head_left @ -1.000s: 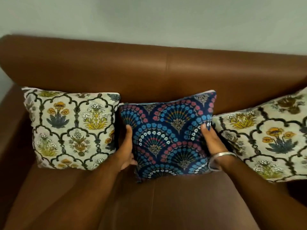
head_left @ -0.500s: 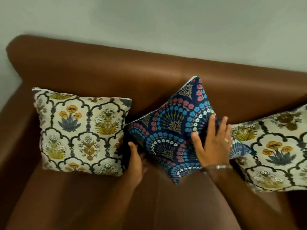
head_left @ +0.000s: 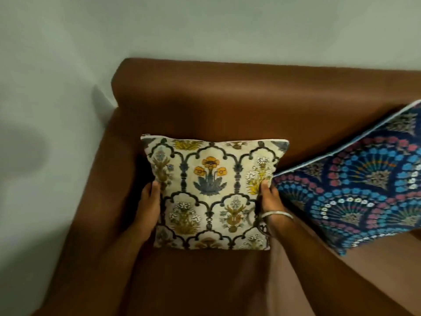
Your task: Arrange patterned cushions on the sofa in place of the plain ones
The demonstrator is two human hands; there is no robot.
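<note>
The cream square cushion with yellow and grey flower print (head_left: 215, 197) is standing on the seat at the left end of the brown leather sofa (head_left: 227, 99), and it is leaning back towards the backrest. The left hand (head_left: 149, 208) is pressing against its left edge and the right hand (head_left: 270, 199), with a silver bangle (head_left: 276, 214) on the wrist, is pressing against its right edge. The fingers of both hands are going behind the cushion, so I cannot tell how they are curling; the thumbs are lying on the front. The two hands are probably squeezing it from both sides to set it straight in the corner. Just beside it on the right, the dark blue cushion with fan pattern (head_left: 362, 190) is resting tilted, one corner touching the cream one. Behind, the pale wall (head_left: 159, 30) is showing.
</note>
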